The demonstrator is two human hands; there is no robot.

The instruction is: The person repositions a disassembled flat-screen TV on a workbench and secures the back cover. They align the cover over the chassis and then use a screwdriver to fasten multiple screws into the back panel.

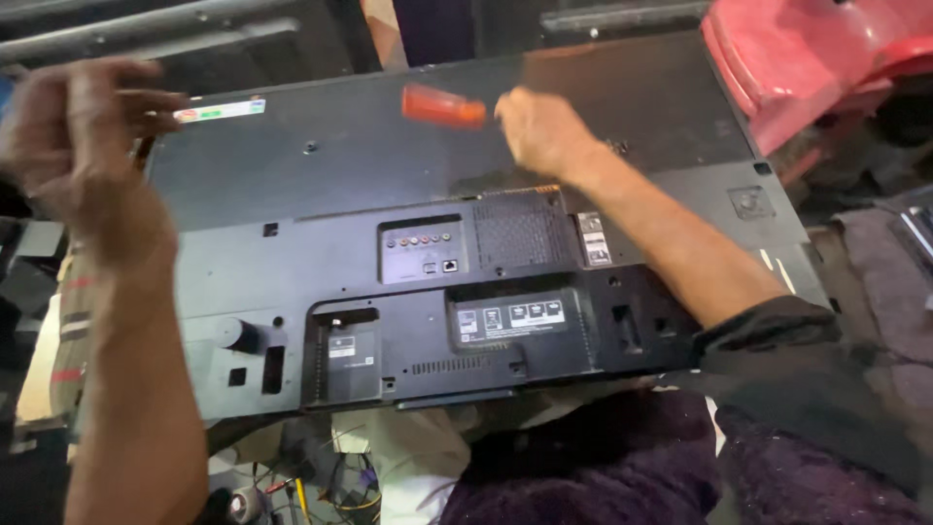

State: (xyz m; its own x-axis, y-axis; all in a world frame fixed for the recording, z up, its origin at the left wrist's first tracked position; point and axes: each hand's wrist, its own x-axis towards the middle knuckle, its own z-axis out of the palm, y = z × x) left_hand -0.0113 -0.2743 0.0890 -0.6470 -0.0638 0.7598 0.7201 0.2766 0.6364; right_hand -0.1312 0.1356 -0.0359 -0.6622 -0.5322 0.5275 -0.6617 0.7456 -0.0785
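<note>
A flat-screen television (466, 253) lay face down across the workspace, its dark grey back panel up, in a cramped and cluttered repair room. A red moulded plastic object (807, 58) sat at two o'clock beyond the set's far corner, a tangle of loose wires (321, 486) showed under the near edge at seven o'clock, and grey cloth (884, 282) lay at three o'clock. On the panel, a recessed block of connector ports (421, 250) sat near the centre, with a ventilation grille (515, 228) just to its right and a white sticker (219, 110) near the far-left corner at eleven o'clock. Much of the scene was blurred by movement; what the set rested on was hidden beneath it, and the dark bars at twelve o'clock were cut off by the frame edge. The person's right hand (539, 131) hovered over the upper middle of the panel, fingers curled together around the end of an orange-handled screwdriver (444, 106) whose handle pointed left toward eleven o'clock; the shaft and tip could not be made out. The left hand (73, 122) was raised at ten o'clock over the set's far-left corner, fingers loosely bent and slightly apart; whether it held anything could not be told through the blur.
</note>
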